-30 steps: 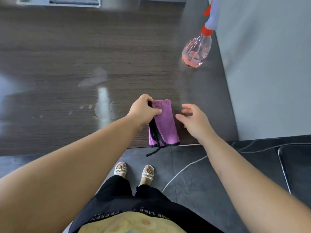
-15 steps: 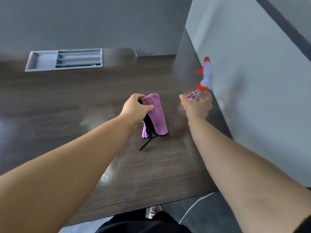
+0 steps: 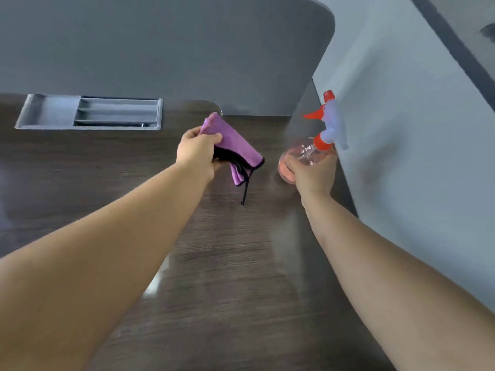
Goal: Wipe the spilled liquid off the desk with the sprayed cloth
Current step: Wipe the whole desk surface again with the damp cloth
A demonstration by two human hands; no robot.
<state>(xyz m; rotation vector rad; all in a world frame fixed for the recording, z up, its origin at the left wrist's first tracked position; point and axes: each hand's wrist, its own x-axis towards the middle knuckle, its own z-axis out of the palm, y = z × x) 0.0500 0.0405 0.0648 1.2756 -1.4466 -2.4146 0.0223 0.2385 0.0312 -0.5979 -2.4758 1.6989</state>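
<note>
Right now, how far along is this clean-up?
Done: the left hand holds the folded purple cloth off the dark wood-grain desk, and the right hand grips the clear spray bottle of pink liquid. In hand: the orange nozzle points toward the cloth; no spray shows. Left: spraying the cloth, then wiping the spill, which I cannot make out here.

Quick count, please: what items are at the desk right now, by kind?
1 cloth, in left hand
1 spray bottle, in right hand
1 tray, recessed
Total: 3
</note>
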